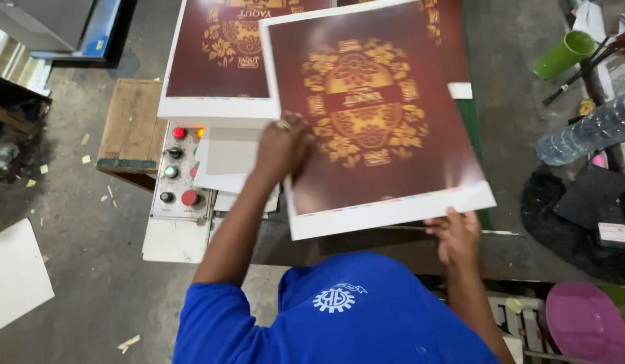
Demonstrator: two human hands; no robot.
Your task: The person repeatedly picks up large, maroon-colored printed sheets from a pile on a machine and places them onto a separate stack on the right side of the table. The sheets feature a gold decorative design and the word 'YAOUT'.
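Head view, looking straight down: both hands are on a large glossy printed sheet (376, 114), dark maroon with a gold floral ornament and a white margin carrying a thin strip of colour patches along its near edge. Left hand (282, 145) lies on the sheet's left edge, fingers curled over the paper and pinching it, a ring showing on one finger. Right hand (455, 234) grips the near right corner from below, fingers clenched on the white margin. That sheet sits tilted, lifted off a flat stack of matching maroon printed sheets (218, 57) on the machine table (181, 239), at its far left corner. Just beside the left hand, on the table's left edge, a grey metal control panel (177, 172) with round red, green and black push buttons. Blue sleeves fill the near side. Off to the right, well apart: a clear ribbed plastic bottle (588, 131), a green plastic cup (564, 54), a round pink plastic bowl (585, 322).
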